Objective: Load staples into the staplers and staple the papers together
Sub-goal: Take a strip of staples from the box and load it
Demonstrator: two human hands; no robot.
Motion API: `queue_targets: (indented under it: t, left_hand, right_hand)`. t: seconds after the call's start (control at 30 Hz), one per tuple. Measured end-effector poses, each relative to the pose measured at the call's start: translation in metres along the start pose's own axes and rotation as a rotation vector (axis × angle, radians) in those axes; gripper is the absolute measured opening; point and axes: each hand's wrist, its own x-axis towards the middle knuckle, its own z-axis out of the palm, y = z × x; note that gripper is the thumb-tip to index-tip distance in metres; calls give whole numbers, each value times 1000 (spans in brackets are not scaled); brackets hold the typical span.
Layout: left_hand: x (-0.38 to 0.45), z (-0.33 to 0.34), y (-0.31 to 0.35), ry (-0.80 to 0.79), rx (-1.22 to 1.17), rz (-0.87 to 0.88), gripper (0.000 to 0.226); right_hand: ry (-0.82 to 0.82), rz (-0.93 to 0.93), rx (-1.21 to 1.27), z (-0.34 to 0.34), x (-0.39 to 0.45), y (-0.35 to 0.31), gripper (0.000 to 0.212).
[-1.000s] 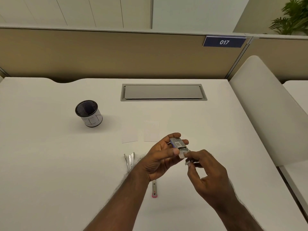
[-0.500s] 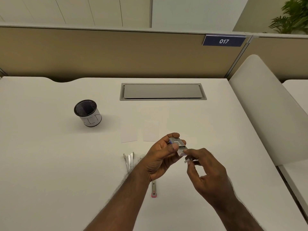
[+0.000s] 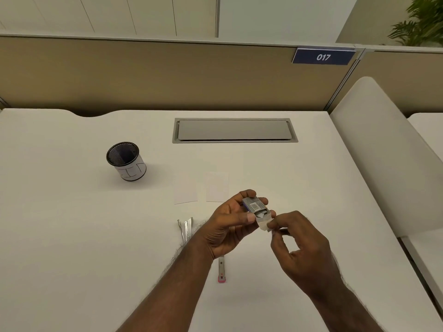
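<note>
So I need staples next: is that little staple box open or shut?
Open. The staple box, gripped by the left hand, has its tray slid out; the right hand pinches the tray's end flap.

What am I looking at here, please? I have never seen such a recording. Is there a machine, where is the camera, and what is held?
There is no machine. A person works with two bare hands, and one wide-angle camera worn on the head looks forward and down, so both arms come in from the bottom edge.

The left hand grips a small staple box above the white desk. The box's near end is open, and the right hand pinches its flap.

On the desk lie two small papers side by side, an opened metal stapler partly behind the left wrist, and another stapler with a pink end below the left hand. A black mesh cup stands farther left. At the back there is a grey cable hatch and a sign reading 017.
</note>
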Motion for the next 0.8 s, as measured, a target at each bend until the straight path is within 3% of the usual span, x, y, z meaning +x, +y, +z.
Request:
queue_targets:
  t: [0.6,0.8]
  left_hand:
    - [-2,13,7,29,277,16,64]
    - [-2,21,6,69,370,34,57]
  right_hand:
    - [-24,52,21,-5,-2,-2,10]
    - [7,73,23,-6,-2,-1,14]
